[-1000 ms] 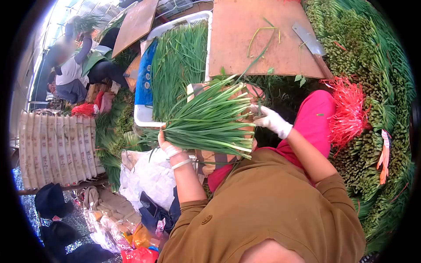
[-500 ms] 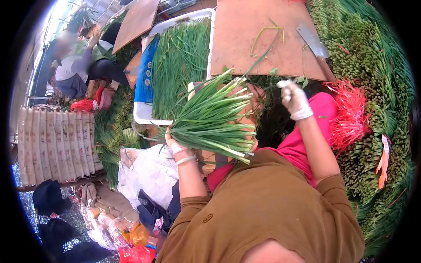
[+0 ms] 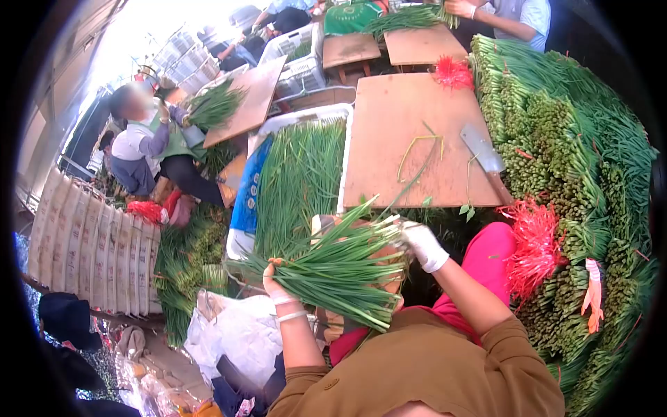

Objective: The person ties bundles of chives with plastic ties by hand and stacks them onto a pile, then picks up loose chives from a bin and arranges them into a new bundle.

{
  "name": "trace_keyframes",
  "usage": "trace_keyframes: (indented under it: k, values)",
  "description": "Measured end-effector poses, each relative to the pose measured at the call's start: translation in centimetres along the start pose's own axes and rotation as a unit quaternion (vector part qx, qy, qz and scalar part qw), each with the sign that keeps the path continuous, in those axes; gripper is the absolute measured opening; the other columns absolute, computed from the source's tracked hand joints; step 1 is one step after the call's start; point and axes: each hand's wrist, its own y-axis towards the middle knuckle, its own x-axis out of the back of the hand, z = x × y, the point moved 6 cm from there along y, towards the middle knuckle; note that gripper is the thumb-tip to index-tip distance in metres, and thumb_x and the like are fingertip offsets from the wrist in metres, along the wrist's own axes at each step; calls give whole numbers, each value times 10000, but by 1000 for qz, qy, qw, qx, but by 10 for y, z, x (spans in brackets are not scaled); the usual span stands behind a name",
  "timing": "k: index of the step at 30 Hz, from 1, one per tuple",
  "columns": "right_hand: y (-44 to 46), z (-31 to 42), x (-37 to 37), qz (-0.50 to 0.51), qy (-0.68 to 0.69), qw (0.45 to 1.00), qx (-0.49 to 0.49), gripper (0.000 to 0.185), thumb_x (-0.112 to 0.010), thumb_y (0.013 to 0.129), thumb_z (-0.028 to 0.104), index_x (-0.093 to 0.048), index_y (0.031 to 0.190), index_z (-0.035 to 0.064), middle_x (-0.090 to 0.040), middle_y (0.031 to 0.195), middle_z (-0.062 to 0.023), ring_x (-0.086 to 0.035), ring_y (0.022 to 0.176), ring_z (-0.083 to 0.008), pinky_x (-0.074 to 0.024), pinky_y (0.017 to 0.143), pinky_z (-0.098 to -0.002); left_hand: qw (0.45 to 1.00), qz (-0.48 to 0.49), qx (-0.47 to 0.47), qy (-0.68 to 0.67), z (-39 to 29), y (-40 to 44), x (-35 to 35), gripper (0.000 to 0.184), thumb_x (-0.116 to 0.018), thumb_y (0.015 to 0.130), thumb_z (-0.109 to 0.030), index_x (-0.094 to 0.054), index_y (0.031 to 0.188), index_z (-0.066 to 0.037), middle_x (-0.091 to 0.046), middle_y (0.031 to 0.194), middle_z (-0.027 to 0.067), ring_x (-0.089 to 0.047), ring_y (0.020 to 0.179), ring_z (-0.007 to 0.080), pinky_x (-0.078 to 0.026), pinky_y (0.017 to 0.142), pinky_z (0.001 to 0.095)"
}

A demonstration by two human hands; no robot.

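A fanned bunch of green stalks lies across my lap area, pale ends toward the right. My left hand, in a partly fingerless white glove, is closed round its left part. At the pale ends is my right hand in a white glove; its fingertips are bent against the stalks, and what they pinch is too small to make out. Just beyond the bunch stands a white crate filled with more green stalks.
A wooden board ahead bears a cleaver and loose stalks. Red plastic strips and an orange-and-white glove rest by stacked bundles at the right. A co-worker sits at the left; others work farther back.
The view has tilted up, showing more people and boards. My right hand moved away from the stalk ends to the right, then came back to them. My left hand kept its hold.
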Motion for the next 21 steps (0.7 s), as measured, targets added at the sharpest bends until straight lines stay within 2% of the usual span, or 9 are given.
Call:
trace_keyframes:
  k: [3, 5, 6, 7, 9, 13, 15, 18, 21]
  values:
    - [-1, 70, 28, -39, 116, 991, 52, 212, -587, 875, 178, -640, 944, -15, -632, 732, -38, -581, 625, -105, -454, 554, -221, 1000, 11, 18, -13, 4, 8, 16, 166, -567, 815, -223, -622, 890, -85, -654, 853, 77, -616, 803, 229, -506, 810, 415]
    - [-11, 95, 41, 24, 171, 984, 42, 258, -591, 874, 213, -636, 993, -13, -636, 769, -31, -582, 642, -105, -455, 560, -225, 1000, 1, 21, 12, 3, 3, 16, 190, -566, 810, -251, -629, 867, -81, -659, 870, 104, -620, 814, 264, -508, 807, 439]
    - [-10, 79, 31, 88, 108, 983, -122, 344, -600, 868, 272, -620, 1100, 18, -654, 875, -32, -602, 668, -106, -476, 583, -232, 998, -35, 46, 19, 7, -1, 15, 232, -566, 803, -288, -631, 850, -71, -660, 892, 132, -619, 828, 305, -509, 803, 470]
    - [-9, 61, 36, 84, -239, 960, -117, 416, -597, 864, 321, -587, 1178, 48, -648, 990, -72, -618, 813, -177, -492, 690, -291, 998, -41, 25, 38, 7, 6, 31, 238, -568, 801, -290, -632, 856, -67, -661, 896, 133, -618, 834, 311, -507, 811, 483]
    - [-22, 60, 39, 50, -727, 672, -128, 533, -596, 855, 390, -531, 1287, 86, -621, 1181, -144, -610, 1069, -297, -491, 881, -387, 997, -66, 26, 41, 8, 7, 34, 229, -569, 799, -276, -633, 858, -65, -660, 884, 136, -622, 822, 310, -512, 800, 474]
    - [22, 38, 57, 9, -549, 835, 22, 587, -607, 812, 436, -544, 1255, 56, -604, 1177, -186, -576, 1090, -333, -453, 912, -383, 997, -76, 31, 8, 0, 0, 40, 204, -565, 801, -247, -633, 827, -56, -664, 854, 148, -626, 784, 310, -521, 760, 459]
    - [30, 36, 50, 9, -546, 834, 81, 486, -602, 811, 403, -612, 1153, 58, -636, 1095, -184, -604, 1024, -338, -474, 864, -388, 997, -81, -2, 6, -16, 2, 40, 254, -529, 823, -287, -634, 814, -56, -667, 871, 150, -624, 797, 308, -515, 764, 448]
    - [28, 13, 30, 103, -642, 760, -27, 381, -578, 807, 350, -638, 1058, 68, -659, 1000, -179, -635, 930, -347, -495, 801, -423, 997, -40, -65, 19, -58, -3, 15, 283, -527, 826, -339, -638, 830, -79, -664, 899, 128, -616, 830, 303, -505, 796, 459]
    - [35, 2, -6, -30, -560, 810, 172, 524, -584, 837, 354, -529, 1254, 41, -537, 1264, -209, -510, 1172, -359, -411, 987, -386, 991, 25, -129, -13, -99, -36, -47, 255, -508, 855, -321, -635, 869, -100, -654, 887, 86, -616, 843, 257, -506, 809, 432]
